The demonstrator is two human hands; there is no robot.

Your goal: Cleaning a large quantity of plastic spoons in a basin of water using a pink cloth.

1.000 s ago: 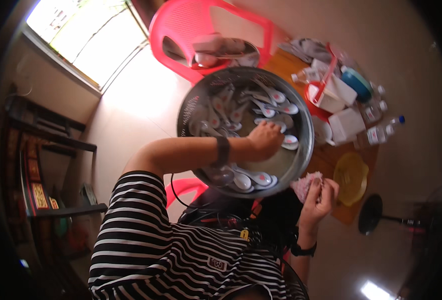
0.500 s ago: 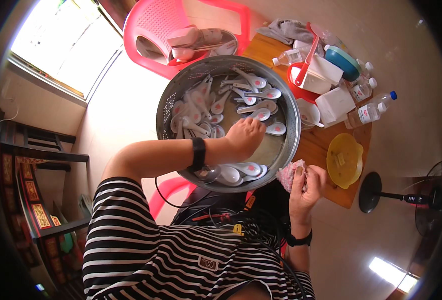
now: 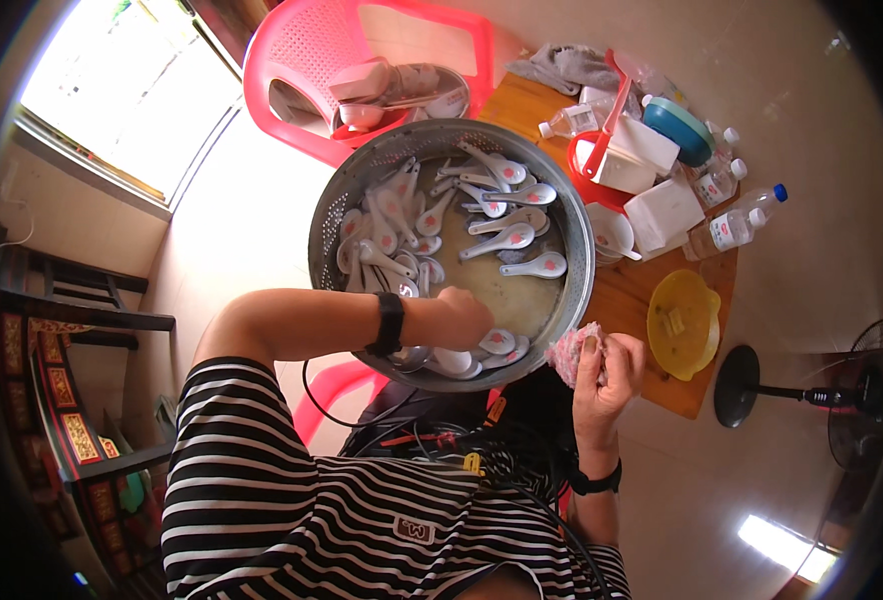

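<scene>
Lying inside the metal basin (image 3: 582, 255) in three clusters: white spoons (image 3: 537, 265). Left hand (image 3: 465, 318): hanging by the lower cluster (image 3: 499, 342), grip hidden from us. Right hand (image 3: 610, 375), apart: clutching a pink cloth (image 3: 566, 354). Work seemingly standing partway; we are not discerning finished spoons from remaining ones.

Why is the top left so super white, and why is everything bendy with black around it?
In the head view, the bright opening is overexposed, its glare washing out the nearby floor; the head view's fisheye lens bends straight edges and leaves a dark rim; still in the head view, the spoons in the basin look fairly sharp.
</scene>
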